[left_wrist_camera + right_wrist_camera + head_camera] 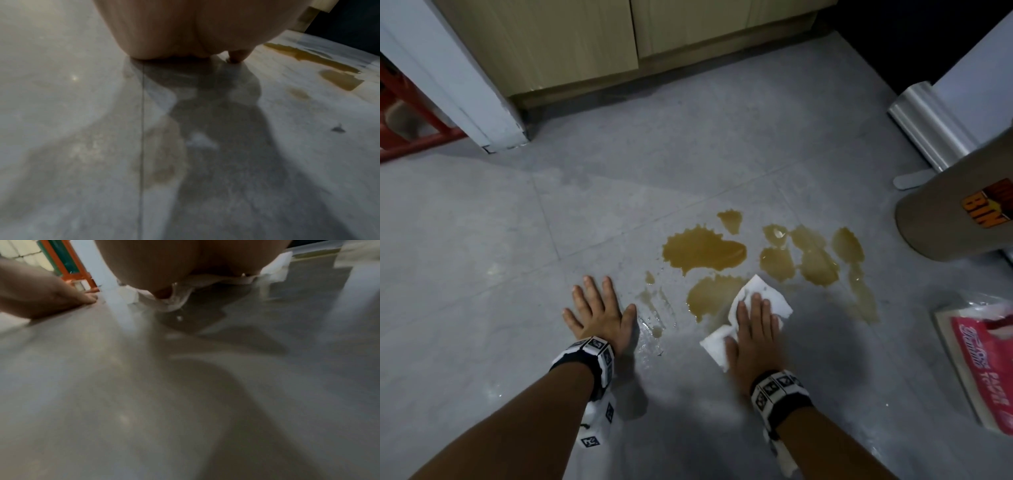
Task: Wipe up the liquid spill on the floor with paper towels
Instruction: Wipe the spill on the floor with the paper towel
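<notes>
Though unclasped, paper towel (763, 310) under grip (755, 334)

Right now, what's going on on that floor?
A person is crouched over a brown liquid spill on the grey tile floor. The right hand presses a white paper towel flat onto the near edge of the spill. The left hand rests open on the floor beside it, holding nothing. Most of the puddles are still unwiped. A pack of paper towels lies at right, near a tan bin.
</notes>
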Action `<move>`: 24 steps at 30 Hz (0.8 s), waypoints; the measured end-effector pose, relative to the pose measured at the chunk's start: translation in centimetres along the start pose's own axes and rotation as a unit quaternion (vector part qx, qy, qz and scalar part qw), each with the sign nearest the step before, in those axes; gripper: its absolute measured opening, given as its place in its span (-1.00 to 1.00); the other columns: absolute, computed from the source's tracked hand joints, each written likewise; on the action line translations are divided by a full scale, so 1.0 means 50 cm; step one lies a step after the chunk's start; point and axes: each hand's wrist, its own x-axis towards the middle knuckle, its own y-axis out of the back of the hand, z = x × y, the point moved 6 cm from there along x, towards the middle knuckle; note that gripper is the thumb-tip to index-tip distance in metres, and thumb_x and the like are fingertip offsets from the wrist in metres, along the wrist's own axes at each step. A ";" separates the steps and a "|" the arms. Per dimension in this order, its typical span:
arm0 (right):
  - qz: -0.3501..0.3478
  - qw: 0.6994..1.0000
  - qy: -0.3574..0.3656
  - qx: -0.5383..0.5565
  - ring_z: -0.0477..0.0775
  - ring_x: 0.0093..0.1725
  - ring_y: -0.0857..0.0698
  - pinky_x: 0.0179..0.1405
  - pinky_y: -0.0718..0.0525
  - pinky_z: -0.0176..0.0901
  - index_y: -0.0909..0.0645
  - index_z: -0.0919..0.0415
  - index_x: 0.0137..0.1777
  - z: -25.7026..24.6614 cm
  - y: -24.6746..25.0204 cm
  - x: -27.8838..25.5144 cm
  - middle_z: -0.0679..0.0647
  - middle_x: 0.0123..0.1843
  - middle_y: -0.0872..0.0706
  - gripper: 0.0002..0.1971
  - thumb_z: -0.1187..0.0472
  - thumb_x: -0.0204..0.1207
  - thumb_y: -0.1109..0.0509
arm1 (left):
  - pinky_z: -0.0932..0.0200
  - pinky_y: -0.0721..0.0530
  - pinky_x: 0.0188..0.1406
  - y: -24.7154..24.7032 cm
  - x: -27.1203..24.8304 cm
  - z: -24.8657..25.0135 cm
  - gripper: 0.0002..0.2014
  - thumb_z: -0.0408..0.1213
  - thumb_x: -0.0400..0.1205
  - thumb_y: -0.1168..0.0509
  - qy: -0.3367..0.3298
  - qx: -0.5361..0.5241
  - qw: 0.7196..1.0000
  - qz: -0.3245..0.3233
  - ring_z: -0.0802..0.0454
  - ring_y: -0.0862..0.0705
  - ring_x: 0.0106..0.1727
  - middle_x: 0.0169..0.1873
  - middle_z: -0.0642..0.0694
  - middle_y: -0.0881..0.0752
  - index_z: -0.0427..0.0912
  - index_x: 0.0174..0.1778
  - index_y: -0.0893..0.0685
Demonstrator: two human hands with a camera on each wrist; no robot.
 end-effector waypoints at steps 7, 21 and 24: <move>-0.026 0.998 0.060 -0.025 0.38 0.67 -0.07 0.58 -0.20 0.29 -0.04 0.27 0.67 -0.098 -0.015 -0.044 0.33 0.71 -0.02 -0.29 -0.06 0.58 -0.01 | -0.38 0.28 0.64 0.002 -0.001 0.000 -0.25 0.23 0.70 0.17 -0.002 -0.002 1.000 -0.002 -0.21 0.36 0.72 0.71 -0.13 0.39 0.04 0.74 0.29; -0.016 1.000 -0.022 0.013 0.43 0.65 -0.09 0.58 -0.13 0.31 -0.14 0.33 0.66 -0.121 -0.005 -0.006 0.40 0.68 -0.06 -0.23 -0.17 0.56 0.03 | -0.42 0.33 0.62 0.004 0.001 0.000 -0.23 0.22 0.74 0.12 -0.017 -0.020 0.998 -0.063 -0.23 0.48 0.67 0.65 -0.14 0.52 0.01 0.71 0.38; -0.020 1.000 0.020 -0.011 0.37 0.67 -0.08 0.59 -0.20 0.30 -0.14 0.31 0.67 -0.076 -0.011 -0.019 0.33 0.70 -0.02 -0.29 -0.14 0.65 0.13 | -0.40 0.34 0.62 0.009 -0.003 0.004 -0.24 0.22 0.74 0.12 -0.016 -0.022 0.998 -0.054 -0.23 0.46 0.68 0.66 -0.15 0.49 0.01 0.71 0.37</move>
